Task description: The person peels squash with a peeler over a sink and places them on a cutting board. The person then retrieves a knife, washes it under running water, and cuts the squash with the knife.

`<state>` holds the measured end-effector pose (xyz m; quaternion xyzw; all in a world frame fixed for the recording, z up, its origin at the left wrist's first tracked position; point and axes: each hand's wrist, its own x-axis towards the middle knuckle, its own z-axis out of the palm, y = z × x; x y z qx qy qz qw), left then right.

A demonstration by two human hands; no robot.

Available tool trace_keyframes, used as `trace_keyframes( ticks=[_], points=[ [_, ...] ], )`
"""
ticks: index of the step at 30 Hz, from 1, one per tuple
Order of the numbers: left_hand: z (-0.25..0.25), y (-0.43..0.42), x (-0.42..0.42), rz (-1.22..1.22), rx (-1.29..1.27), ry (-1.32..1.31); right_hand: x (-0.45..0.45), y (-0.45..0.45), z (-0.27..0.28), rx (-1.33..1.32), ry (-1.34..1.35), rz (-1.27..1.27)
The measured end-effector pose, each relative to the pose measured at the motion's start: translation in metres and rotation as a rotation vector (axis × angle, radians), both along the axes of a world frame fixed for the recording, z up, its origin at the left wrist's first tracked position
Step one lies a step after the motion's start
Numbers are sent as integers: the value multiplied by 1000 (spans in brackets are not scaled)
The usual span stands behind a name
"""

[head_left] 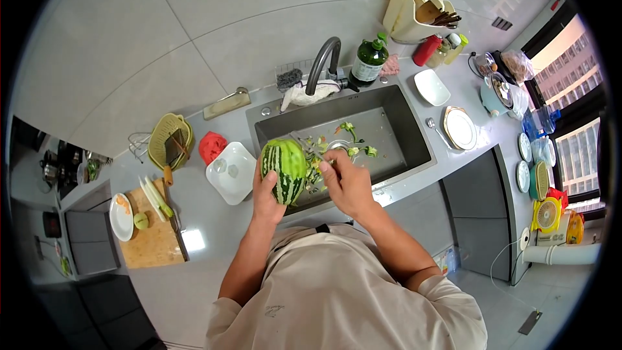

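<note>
Over the near left part of the sink [424, 146], my left hand [266, 198] grips a small striped green watermelon [286, 181] from its left side and underneath. Pale green flesh shows on its upper part, where the rind is off; dark stripes cover the rest. My right hand [345, 181] is closed round a slim grey peeler [309, 147], whose head is close to the fruit's upper right side. Green peelings and vegetable trimmings [352, 133] lie scattered on the sink bottom. The peeler's handle is mostly hidden by my fingers.
A black faucet [322, 65] arches over the sink's back edge beside a green soap bottle [368, 60]. Left are a white dish [230, 178], a red bag [212, 148] and a cutting board [152, 246] with celery-like stalks [154, 198]. Plates [460, 128] stand right.
</note>
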<state>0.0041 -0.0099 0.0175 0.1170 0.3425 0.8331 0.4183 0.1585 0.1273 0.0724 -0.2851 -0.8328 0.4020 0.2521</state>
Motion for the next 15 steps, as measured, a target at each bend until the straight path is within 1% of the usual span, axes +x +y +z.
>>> trace_keyframes(
  ticks=[2,4,5,9,11,15],
  points=[
    [-2,2,0,63,7,40,-1,-8,-2,13,18,7],
    [-2,3,0,73,20,50,-4,-13,-3,100,76,39],
    [-3,3,-1,80,22,56,-7,-16,-5,88,109,21],
    [-4,3,-1,98,35,69,-12,-22,-13,113,104,21],
    [-5,2,1,103,43,60,-15,-24,-15,175,75,-20],
    [-9,1,2,138,46,43,-16,-24,-12,221,59,-23]
  ],
)
